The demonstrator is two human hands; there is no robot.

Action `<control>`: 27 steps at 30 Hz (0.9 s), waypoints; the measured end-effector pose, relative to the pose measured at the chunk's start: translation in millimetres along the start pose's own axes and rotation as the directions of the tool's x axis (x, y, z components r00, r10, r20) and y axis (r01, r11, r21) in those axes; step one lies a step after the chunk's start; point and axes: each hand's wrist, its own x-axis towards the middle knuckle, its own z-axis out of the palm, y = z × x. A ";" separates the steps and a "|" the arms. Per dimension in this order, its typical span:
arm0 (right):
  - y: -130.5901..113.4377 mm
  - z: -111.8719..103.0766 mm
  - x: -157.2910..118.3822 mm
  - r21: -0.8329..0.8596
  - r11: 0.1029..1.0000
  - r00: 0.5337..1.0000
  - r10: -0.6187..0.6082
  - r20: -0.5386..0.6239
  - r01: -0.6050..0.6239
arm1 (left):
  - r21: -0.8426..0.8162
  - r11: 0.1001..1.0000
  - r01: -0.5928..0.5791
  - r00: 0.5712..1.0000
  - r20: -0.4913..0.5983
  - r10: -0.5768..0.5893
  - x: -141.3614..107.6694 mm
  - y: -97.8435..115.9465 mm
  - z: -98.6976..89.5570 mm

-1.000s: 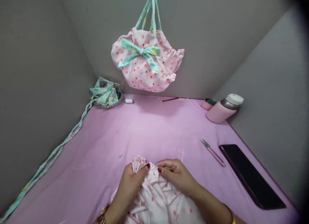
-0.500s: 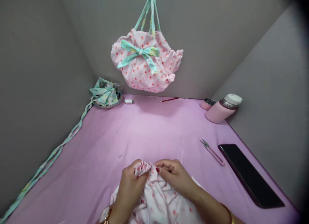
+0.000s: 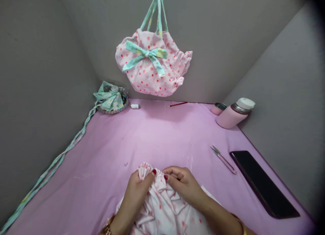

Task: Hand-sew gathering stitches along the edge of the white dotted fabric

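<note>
A pale pink fabric (image 3: 167,208) with red spots lies bunched at the near edge, its top edge drawn into tight gathers. My left hand (image 3: 138,187) is closed on the gathered edge, thumb on top and a ruffled end sticking up past the fingers. Just to the right, my right hand (image 3: 184,184) pinches the same edge between thumb and forefinger. Any needle between those fingertips is too small to make out. A loose thread (image 3: 188,160) lies on the cloth beyond my right hand.
A spotted bag (image 3: 152,66) with a green bow hangs at the back wall. Thread snips (image 3: 223,160), a black phone (image 3: 264,184) and a pink flask (image 3: 232,116) stand or lie at right. A basket (image 3: 114,110), green braided strips (image 3: 68,148), a thread spool (image 3: 135,106) and a red pencil (image 3: 177,104) are further back.
My left hand has turned and shifted slightly left along the gathers, its thumb now showing on top. The ruffled end stands higher. My right hand stays nearly in place.
</note>
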 end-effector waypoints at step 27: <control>2.2 -6.3 1.7 0.165 0.985 0.992 -0.073 0.101 0.056 | -0.370 0.906 0.205 0.962 0.249 -0.116 -4.9 10.8 0.9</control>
